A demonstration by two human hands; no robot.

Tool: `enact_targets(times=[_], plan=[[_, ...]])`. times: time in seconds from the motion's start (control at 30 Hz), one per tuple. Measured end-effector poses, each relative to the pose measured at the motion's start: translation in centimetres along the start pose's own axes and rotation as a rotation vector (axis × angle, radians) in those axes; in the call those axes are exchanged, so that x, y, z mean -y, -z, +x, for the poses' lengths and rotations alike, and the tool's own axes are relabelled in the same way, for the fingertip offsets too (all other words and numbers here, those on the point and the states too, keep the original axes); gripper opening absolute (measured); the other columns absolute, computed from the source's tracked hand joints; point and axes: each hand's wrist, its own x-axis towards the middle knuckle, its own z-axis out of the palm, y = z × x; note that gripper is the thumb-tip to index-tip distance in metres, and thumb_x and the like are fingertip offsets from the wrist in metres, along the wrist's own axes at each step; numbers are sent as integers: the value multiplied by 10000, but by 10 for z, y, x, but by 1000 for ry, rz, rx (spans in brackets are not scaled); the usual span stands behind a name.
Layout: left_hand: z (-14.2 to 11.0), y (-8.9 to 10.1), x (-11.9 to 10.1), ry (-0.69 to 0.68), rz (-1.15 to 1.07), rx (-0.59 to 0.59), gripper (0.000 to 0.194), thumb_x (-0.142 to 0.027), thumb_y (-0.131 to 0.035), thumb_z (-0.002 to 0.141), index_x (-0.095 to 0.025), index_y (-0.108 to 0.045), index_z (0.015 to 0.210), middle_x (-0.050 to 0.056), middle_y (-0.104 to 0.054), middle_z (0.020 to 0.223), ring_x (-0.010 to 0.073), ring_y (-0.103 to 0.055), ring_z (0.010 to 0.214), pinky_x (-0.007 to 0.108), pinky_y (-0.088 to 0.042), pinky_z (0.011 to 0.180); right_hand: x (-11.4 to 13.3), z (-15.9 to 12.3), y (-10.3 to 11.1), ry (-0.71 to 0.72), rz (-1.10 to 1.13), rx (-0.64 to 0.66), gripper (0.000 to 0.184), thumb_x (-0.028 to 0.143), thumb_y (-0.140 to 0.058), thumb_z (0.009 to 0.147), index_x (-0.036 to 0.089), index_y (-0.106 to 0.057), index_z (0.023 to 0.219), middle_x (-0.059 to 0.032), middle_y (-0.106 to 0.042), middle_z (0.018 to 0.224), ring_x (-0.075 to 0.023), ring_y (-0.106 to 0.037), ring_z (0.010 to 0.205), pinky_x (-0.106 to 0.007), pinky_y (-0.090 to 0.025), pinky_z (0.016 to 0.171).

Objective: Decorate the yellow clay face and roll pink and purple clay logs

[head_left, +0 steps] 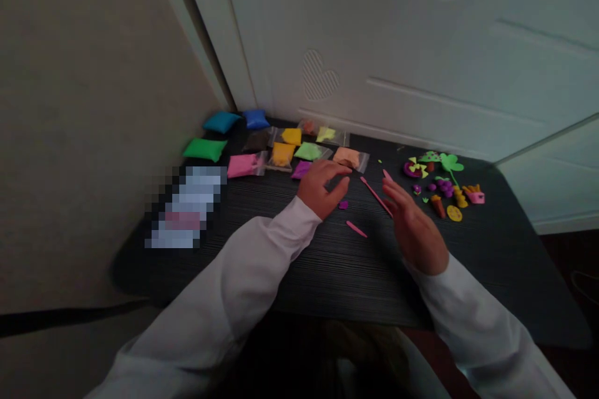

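Note:
My left hand [322, 190] hovers over the middle of the table, fingers curved and thumb apart, with nothing visible in it. Just beyond it lies a bag of purple clay [301, 169], partly covered by the hand. A small purple clay piece [344, 205] rests to its right. My right hand [415, 224] is raised with its fingers stretched out. Near its fingertips a pink tool tip [387, 175] shows; the hand hides the rest. Between the hands lie a long pink modelling tool [374, 194] and a shorter pink one [356, 229].
Bags of coloured clay, among them pink [243, 165], green [204, 149] and peach [347, 158], line the back left. Small clay figures, such as a green flower [451, 163] and a yellow disc [454, 213], sit at the right. A white panel [412, 31] bounds the dark table's back.

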Motion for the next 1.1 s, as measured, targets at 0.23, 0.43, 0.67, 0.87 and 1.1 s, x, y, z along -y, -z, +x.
enact_targets(times=[0.23,0.43,0.67,0.87,1.1], plan=[[-1,-1,5,-15,74,15,121,-201,-484,754,-182,-596,795,9,-638,785,117,-555,779,280,-436,755,1,3,-7,99,-163,128,403,379,-408,811,264,-450,1196,-78,-309,1345,-249,-263,1231,-451,-220,981],[-5,-9,8,-14,93,34,135,-191,-468,758,-167,-595,797,17,-623,780,119,-544,787,278,-431,763,5,-7,-7,156,-316,369,503,497,-390,788,327,-339,1259,-97,-155,1407,-291,-180,1263,-513,-125,980],[-3,-7,8,17,112,30,143,-181,-454,759,-166,-593,793,21,-621,787,124,-541,801,282,-421,779,4,-7,-6,152,-317,371,501,510,-386,783,319,-366,1246,-103,-172,1400,-286,-199,1256,-506,-117,988],[-3,-8,9,0,98,16,140,-173,-467,751,-143,-599,786,32,-616,772,123,-532,785,272,-424,759,1,-11,-16,141,-319,319,514,553,-390,757,348,-381,1229,-79,-199,1394,-281,-194,1258,-514,-101,995],[-2,-8,8,16,105,20,143,-170,-466,750,-135,-602,778,36,-614,765,126,-531,778,270,-421,755,0,-11,-15,140,-305,313,520,531,-391,766,341,-351,1249,-95,-161,1398,-284,-187,1260,-511,-117,998]])
